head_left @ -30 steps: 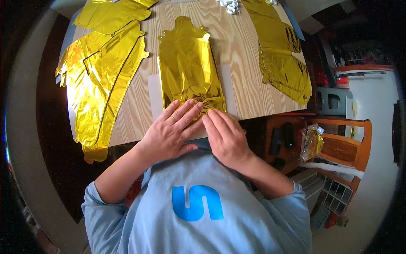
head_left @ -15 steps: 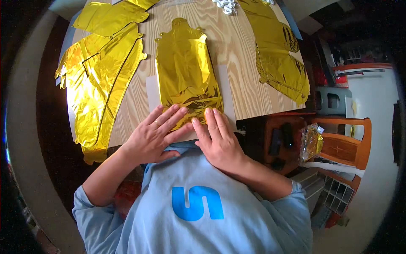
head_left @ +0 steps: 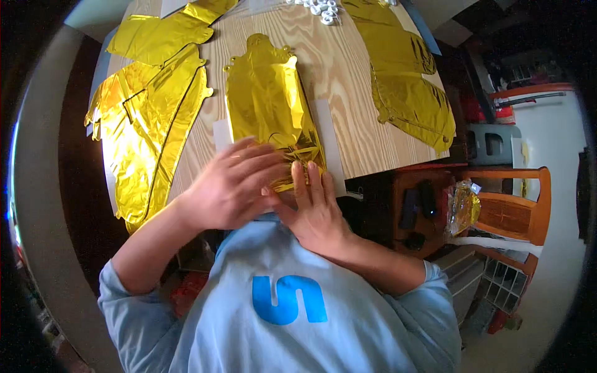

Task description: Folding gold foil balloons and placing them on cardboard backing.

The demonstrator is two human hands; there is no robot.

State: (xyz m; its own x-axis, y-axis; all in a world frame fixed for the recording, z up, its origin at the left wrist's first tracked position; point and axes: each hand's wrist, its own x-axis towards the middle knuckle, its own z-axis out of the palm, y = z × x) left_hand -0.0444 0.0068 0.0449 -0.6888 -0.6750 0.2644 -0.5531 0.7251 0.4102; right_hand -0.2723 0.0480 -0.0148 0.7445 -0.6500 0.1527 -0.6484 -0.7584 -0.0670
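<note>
A flat gold foil balloon (head_left: 261, 93), with small round tabs near its far end, lies in front of me on a pale sheet (head_left: 328, 137). Its near end is creased and partly covered by my hands. My right hand (head_left: 318, 214) rests on that near end with fingers stretched out flat. Over the near left part of the foil is my left hand (head_left: 230, 186), smeared by motion. Its fingers are extended and it holds nothing that I can see; whether it touches the foil I cannot tell.
More flat gold foil balloons lie on the wooden table (head_left: 351, 93), a pile (head_left: 155, 130) at left and another (head_left: 410, 87) at right. Small white rings or rolls (head_left: 320, 9) sit at the far edge. A wooden chair (head_left: 510, 211) with a plastic-wrapped gold package (head_left: 463, 208) stands at right.
My left hand has lifted from lying flat on the foil and turned, its fingers now blurred. My right hand stays on the near end, its thumb side now beside the left hand.
</note>
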